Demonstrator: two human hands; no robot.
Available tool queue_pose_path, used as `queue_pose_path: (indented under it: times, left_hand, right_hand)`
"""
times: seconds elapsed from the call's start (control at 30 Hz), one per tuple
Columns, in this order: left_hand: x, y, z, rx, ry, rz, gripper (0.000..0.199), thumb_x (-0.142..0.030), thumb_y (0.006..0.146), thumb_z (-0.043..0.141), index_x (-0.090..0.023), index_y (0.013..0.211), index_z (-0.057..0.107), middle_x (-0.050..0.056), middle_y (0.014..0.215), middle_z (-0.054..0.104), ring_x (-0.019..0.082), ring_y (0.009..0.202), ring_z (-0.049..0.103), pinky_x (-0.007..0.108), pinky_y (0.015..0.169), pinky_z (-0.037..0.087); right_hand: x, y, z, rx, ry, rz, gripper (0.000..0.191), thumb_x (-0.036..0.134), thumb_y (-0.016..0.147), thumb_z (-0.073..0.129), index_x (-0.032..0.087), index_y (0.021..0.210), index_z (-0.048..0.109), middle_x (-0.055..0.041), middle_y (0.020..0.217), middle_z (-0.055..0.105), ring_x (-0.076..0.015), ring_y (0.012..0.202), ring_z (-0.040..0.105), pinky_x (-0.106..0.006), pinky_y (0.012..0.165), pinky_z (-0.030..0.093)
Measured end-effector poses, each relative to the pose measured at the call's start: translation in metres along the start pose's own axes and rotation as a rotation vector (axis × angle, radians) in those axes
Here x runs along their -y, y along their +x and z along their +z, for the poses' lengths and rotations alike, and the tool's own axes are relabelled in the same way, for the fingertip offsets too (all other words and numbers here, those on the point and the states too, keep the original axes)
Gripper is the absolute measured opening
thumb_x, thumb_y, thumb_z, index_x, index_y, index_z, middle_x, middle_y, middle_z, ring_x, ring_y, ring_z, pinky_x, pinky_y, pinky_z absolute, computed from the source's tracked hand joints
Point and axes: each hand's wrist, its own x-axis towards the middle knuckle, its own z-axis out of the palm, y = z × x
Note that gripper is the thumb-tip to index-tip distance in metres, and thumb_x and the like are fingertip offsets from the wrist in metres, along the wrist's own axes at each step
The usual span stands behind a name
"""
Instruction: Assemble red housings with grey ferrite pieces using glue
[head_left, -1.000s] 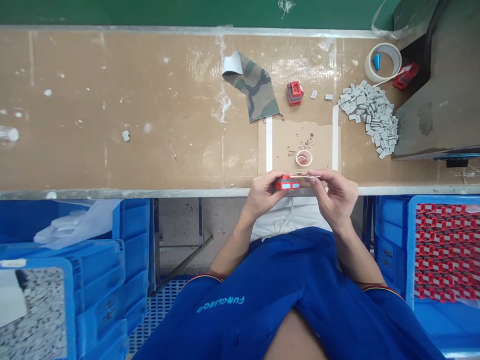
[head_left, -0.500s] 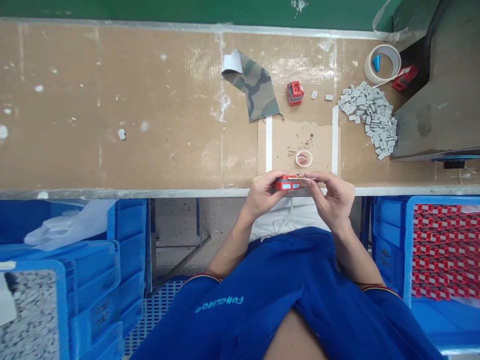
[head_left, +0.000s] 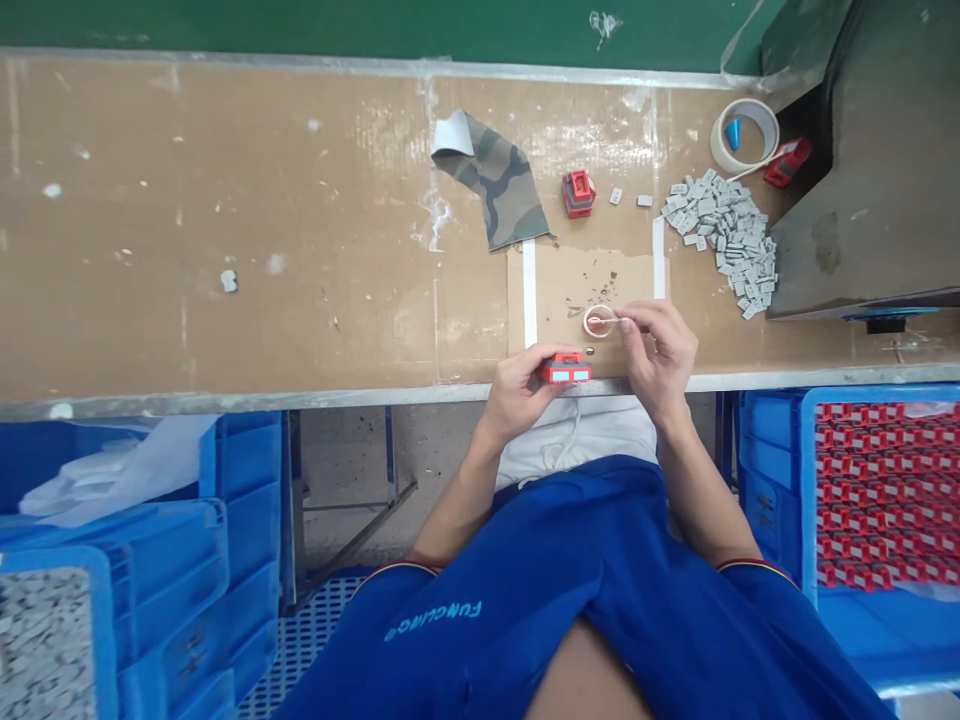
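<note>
The left hand (head_left: pixel 517 395) holds a red rectangular plastic block (head_left: pixel 565 372) in a narrow grip, with pale blue-and-white panels on its near face, just over the front metal edge of the tan, cardboard-covered table (head_left: pixel 225 250). The right hand (head_left: pixel 660 350) pinches a thin pale stick (head_left: pixel 616 321) in an equally narrow grip, its tip inside a small clear plastic cup (head_left: pixel 599 321) with something pinkish in it. The cup stands on a brown cardboard sheet (head_left: pixel 555 290), which is flecked with small bits and edged by two white tape strips (head_left: pixel 529 290).

Beyond the sheet lie a strip of camouflage-patterned fabric (head_left: pixel 491 180), a second red block (head_left: pixel 578 194), and a loose heap of small grey tags (head_left: pixel 720 240). A white tape roll (head_left: pixel 742 130) sits near the far corner with a small blue cone (head_left: pixel 733 133) inside it.

Below the table, a blue plastic crate (head_left: pixel 885 495) on the right holds rows of red-and-white parts. Stacked blue crates (head_left: pixel 180 600) stand on the left. The person's blue shirt (head_left: pixel 480 560) carries cyan lettering, upside down in this view, that reads "FUNCLING".
</note>
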Motion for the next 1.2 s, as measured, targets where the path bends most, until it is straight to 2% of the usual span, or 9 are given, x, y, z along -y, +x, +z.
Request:
queue_pose_path:
  times: [0.1, 0.2, 0.3, 0.37, 0.5, 0.63, 0.83, 0.97, 1.2]
  left_hand:
    - [-0.001, 0.000, -0.001, 0.010, 0.001, -0.018, 0.030, -0.031, 0.093, 0.080, -0.018, 0.120, 0.076, 0.011, 0.116, 0.083, 0.020, 0.102, 0.080, 0.028, 0.087, 0.062]
    - [-0.002, -0.001, -0.003, 0.016, 0.029, -0.036, 0.030, -0.032, 0.093, 0.080, -0.018, 0.119, 0.075, 0.011, 0.115, 0.084, 0.020, 0.100, 0.081, 0.028, 0.086, 0.063]
    - [0.000, -0.001, -0.003, 0.018, 0.039, -0.029, 0.030, -0.031, 0.093, 0.080, -0.018, 0.120, 0.075, 0.011, 0.114, 0.084, 0.019, 0.097, 0.081, 0.028, 0.085, 0.063]
    - [0.002, 0.000, -0.003, 0.028, 0.034, -0.027, 0.029, -0.030, 0.094, 0.078, -0.018, 0.121, 0.074, 0.011, 0.115, 0.084, 0.019, 0.096, 0.081, 0.028, 0.085, 0.063]
    - [0.003, 0.001, -0.002, 0.034, 0.021, -0.016, 0.030, -0.029, 0.094, 0.078, -0.018, 0.121, 0.074, 0.011, 0.116, 0.084, 0.020, 0.099, 0.081, 0.028, 0.085, 0.064]
    - [0.000, 0.003, -0.002, 0.023, 0.014, 0.009, 0.027, -0.028, 0.093, 0.079, -0.017, 0.117, 0.074, 0.011, 0.112, 0.084, 0.018, 0.095, 0.081, 0.025, 0.081, 0.063]
    - [-0.002, 0.005, -0.001, 0.035, 0.005, 0.001, 0.030, -0.033, 0.093, 0.079, -0.017, 0.118, 0.075, 0.013, 0.115, 0.084, 0.020, 0.099, 0.081, 0.028, 0.084, 0.064]
    - [-0.001, 0.004, -0.001, 0.041, -0.046, 0.010, 0.029, -0.032, 0.094, 0.079, -0.017, 0.118, 0.075, 0.013, 0.118, 0.083, 0.020, 0.101, 0.081, 0.027, 0.083, 0.064]
    - [-0.001, 0.003, 0.000, 0.036, -0.067, -0.004, 0.029, -0.031, 0.092, 0.080, -0.018, 0.117, 0.076, 0.011, 0.113, 0.083, 0.018, 0.094, 0.080, 0.024, 0.080, 0.064]
  right_hand:
    - [-0.003, -0.006, 0.000, 0.068, -0.008, 0.021, 0.022, 0.037, 0.105, 0.061, 0.028, 0.117, 0.078, -0.0075, 0.108, 0.078, -0.0215, 0.093, 0.075, -0.038, 0.079, 0.064]
    - [-0.010, -0.001, -0.018, 0.090, -0.006, 0.025, 0.039, 0.042, 0.105, 0.060, 0.028, 0.140, 0.067, -0.0094, 0.122, 0.076, -0.0216, 0.096, 0.074, -0.038, 0.079, 0.064]
    - [-0.031, 0.025, -0.049, -0.035, -0.161, 0.047, 0.027, 0.041, 0.107, 0.055, 0.025, 0.119, 0.074, -0.0075, 0.105, 0.076, -0.0223, 0.092, 0.073, -0.037, 0.078, 0.061]
    - [-0.053, 0.051, -0.066, -0.055, -0.294, 0.081, 0.024, 0.040, 0.106, 0.057, 0.024, 0.103, 0.074, -0.0073, 0.098, 0.076, -0.0235, 0.089, 0.072, -0.038, 0.081, 0.059]
    - [-0.091, 0.096, -0.073, 0.160, -0.483, 0.140, 0.012, 0.034, 0.098, 0.067, 0.024, 0.102, 0.074, -0.0099, 0.105, 0.076, -0.0271, 0.092, 0.071, -0.044, 0.093, 0.057]
    - [-0.106, 0.110, -0.062, 0.270, -0.599, 0.132, 0.011, 0.024, 0.091, 0.069, 0.023, 0.101, 0.074, -0.0122, 0.105, 0.074, -0.0313, 0.097, 0.069, -0.050, 0.096, 0.054]
    - [-0.109, 0.112, -0.060, 0.342, -0.648, 0.062, 0.012, 0.023, 0.094, 0.062, 0.022, 0.098, 0.074, -0.0113, 0.101, 0.069, -0.0301, 0.097, 0.065, -0.045, 0.090, 0.052]
    - [-0.098, 0.110, -0.062, 0.339, -0.672, -0.028, 0.019, 0.024, 0.097, 0.057, 0.023, 0.097, 0.076, -0.0097, 0.101, 0.070, -0.0274, 0.093, 0.063, -0.039, 0.083, 0.049]
    - [-0.066, 0.074, -0.068, 0.346, -0.652, -0.040, 0.027, 0.022, 0.096, 0.054, 0.021, 0.100, 0.080, -0.0092, 0.090, 0.074, -0.0259, 0.082, 0.067, -0.035, 0.075, 0.047]
